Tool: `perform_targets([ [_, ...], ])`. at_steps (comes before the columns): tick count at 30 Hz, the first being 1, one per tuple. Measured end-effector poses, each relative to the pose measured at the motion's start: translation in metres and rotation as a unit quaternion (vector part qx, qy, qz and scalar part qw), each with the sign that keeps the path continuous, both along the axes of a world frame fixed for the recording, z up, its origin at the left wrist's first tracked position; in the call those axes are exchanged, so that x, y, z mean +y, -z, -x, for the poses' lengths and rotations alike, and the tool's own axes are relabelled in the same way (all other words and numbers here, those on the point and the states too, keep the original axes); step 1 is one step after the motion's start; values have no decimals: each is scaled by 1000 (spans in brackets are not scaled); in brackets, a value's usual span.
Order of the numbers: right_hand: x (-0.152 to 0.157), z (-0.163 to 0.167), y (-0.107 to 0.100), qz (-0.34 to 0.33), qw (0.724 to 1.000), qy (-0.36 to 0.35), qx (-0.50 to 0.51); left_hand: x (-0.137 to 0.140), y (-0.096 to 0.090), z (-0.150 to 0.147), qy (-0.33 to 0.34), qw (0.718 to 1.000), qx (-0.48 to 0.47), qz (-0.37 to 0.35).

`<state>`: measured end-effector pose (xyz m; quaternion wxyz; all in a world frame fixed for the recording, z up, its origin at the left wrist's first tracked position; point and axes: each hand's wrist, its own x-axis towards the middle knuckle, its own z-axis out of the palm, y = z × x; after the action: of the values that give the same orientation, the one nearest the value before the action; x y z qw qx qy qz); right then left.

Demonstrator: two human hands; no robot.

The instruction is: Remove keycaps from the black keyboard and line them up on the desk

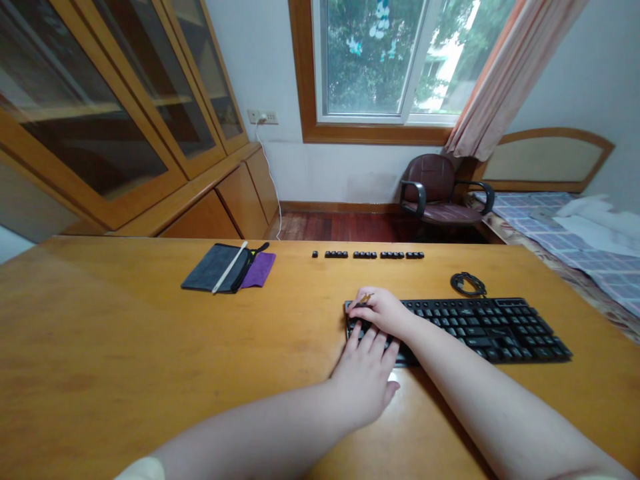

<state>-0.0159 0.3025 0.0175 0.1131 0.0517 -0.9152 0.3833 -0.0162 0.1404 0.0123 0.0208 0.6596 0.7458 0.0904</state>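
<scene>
A black keyboard (465, 327) lies on the wooden table, tilted slightly to my right. My left hand (363, 380) rests with its fingers spread over the keyboard's left end, fingertips on the keys. Just beyond it, my right hand (383, 310) is closed at the upper left corner of the keyboard. Between its fingers shows a small yellow-brown piece (367, 298), too small and partly covered to name. Both hands hide the keys beneath them. Farther back, several loose black keycaps (365, 255) stand in a row of short groups near the table's far edge.
A dark grey pouch (207, 267) with a white stick (230, 268) across it and a purple cloth (259, 270) lies at the back left. The coiled black cable (469, 285) sits behind the keyboard. Beyond the wooden table (150, 360) stands an armchair (435, 187).
</scene>
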Motion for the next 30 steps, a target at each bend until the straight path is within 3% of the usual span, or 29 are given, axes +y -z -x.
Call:
perform_targets([
  [12,1,0,1,-28,998,-54,11,1,4,0,-12,1000,-8,-3],
  [23,-4,-2,7,-95,995,13,9,0,2,1,-9,1000,-16,-12],
  [30,-3,-2,8,-90,996,21,-7,1,0,1,-8,1000,-14,-6],
])
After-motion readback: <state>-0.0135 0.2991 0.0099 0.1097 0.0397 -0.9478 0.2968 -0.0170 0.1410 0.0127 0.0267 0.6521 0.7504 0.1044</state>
